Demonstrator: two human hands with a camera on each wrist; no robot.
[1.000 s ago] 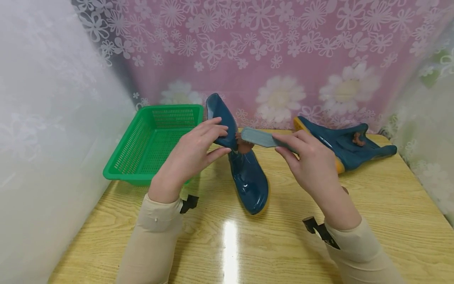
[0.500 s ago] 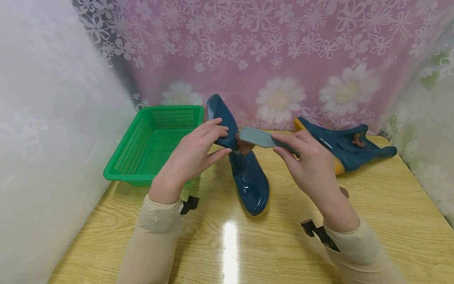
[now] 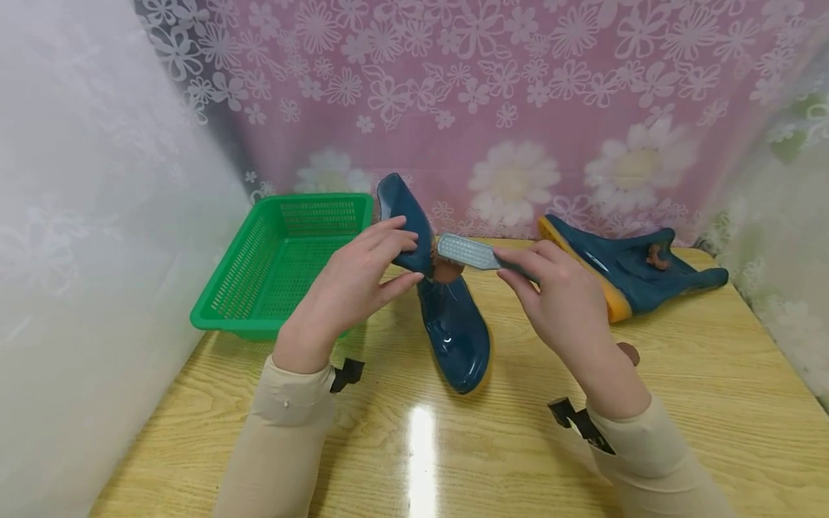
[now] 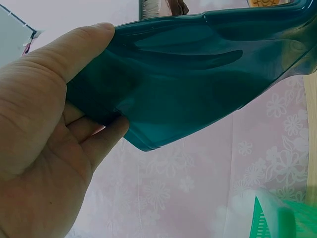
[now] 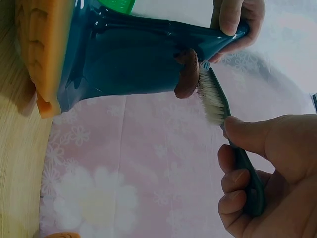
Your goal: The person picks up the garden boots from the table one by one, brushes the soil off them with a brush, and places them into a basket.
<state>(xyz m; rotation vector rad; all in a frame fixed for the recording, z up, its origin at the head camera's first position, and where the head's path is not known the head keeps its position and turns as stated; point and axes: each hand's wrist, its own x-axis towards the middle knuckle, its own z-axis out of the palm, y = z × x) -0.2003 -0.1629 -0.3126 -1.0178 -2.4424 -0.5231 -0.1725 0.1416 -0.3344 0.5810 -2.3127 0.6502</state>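
A dark blue rubber boot (image 3: 456, 338) with a yellow sole stands upright on the table. My left hand (image 3: 352, 284) grips the top of its shaft, the thumb and fingers on either side of the rim in the left wrist view. On the shaft sticks a brown mud-like lump (image 5: 188, 74). My right hand (image 3: 560, 302) holds a scrub brush (image 3: 469, 252) by its dark green handle. Its pale bristles (image 5: 212, 101) face the boot, their tips right at the lump's edge in the right wrist view.
A second blue boot (image 3: 602, 248) lies on its side at the right, a brown lump (image 3: 659, 257) on its shaft. At the left stands a green plastic basket (image 3: 227, 324). A small brown piece (image 3: 628, 352) lies by my right wrist. A flowered curtain (image 3: 512, 93) hangs behind.
The brush has shifted slightly beside the lump and tilted, showing more of its dotted back. My left hand and the boot stay in place.
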